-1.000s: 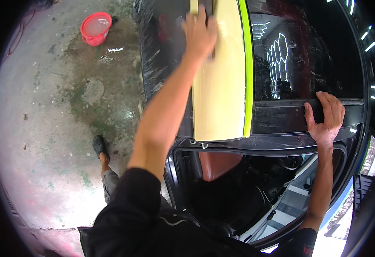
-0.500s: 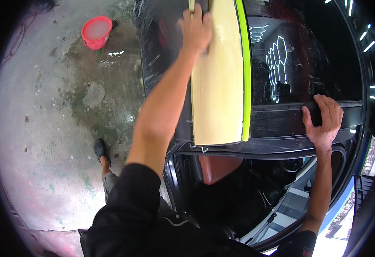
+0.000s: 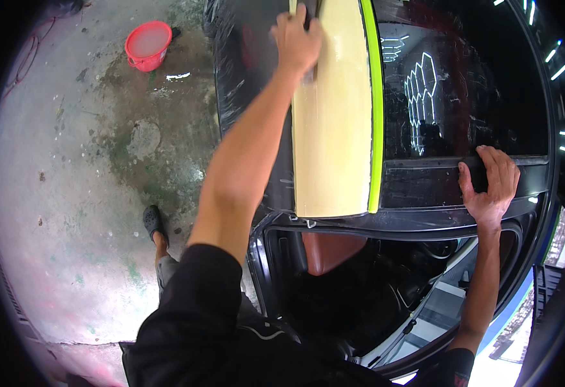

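Note:
My left hand (image 3: 298,42) grips a dark, elongated block (image 3: 309,76), partly hidden beneath it, at the top of a long cream-coloured panel section (image 3: 331,142) on a black car. A bright yellow-green tape strip (image 3: 373,109) runs along that section's right side, with dark glossy glass (image 3: 469,84) beyond. My right hand (image 3: 492,184) rests with fingers apart on the black trim (image 3: 424,164) below the glass, holding nothing.
An open car doorway shows a brown seat (image 3: 327,248) and dark interior below. On the wet concrete floor (image 3: 69,193) at left stands a red bucket (image 3: 147,42) of cloudy liquid. My foot in a dark clog (image 3: 155,222) is beside the car.
My left hand with the block has shifted slightly along the top of the cream section. The view has shifted a little. My right hand stays on the trim.

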Demonstrator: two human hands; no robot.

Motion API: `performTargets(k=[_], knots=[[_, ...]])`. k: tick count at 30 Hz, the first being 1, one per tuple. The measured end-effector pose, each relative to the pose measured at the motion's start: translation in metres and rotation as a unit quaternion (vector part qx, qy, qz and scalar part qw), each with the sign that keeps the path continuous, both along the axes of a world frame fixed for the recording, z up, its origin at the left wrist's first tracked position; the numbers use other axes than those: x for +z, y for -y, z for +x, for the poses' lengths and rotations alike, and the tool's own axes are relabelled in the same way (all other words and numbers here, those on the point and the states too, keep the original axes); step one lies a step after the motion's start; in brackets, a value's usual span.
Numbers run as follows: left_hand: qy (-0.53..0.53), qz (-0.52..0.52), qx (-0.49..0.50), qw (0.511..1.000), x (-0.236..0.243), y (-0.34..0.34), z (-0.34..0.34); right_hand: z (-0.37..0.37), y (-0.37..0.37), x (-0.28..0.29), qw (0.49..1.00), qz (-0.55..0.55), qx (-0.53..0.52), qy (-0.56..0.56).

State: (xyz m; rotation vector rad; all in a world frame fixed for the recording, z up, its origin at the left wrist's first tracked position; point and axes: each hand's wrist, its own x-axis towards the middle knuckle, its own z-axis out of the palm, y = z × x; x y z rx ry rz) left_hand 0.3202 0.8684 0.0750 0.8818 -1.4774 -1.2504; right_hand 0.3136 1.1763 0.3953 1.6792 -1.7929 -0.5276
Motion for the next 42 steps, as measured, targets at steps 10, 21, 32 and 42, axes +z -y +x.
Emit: performTargets(k=[10, 21, 32, 42], knots=[[-0.005, -0.024, -0.057, 0.998, 0.004, -0.104, 0.052, 0.004, -0.009, 0.010, 1.000, 0.006, -0.019, 0.001], [-0.040, -0.027, -0.110, 0.993, -0.015, -0.258, 0.156, -0.001, -0.015, 0.006, 1.000, -0.009, -0.004, -0.016], [-0.019, 0.017, -0.070, 0.997, 0.005, -0.145, 0.080, -0.005, -0.011, 0.001, 0.999, -0.020, 0.019, -0.021], [-0.077, 0.010, -0.050, 0.996, 0.031, -0.085, 0.042, -0.008, -0.007, 0.002, 0.998, -0.037, 0.037, -0.018]])
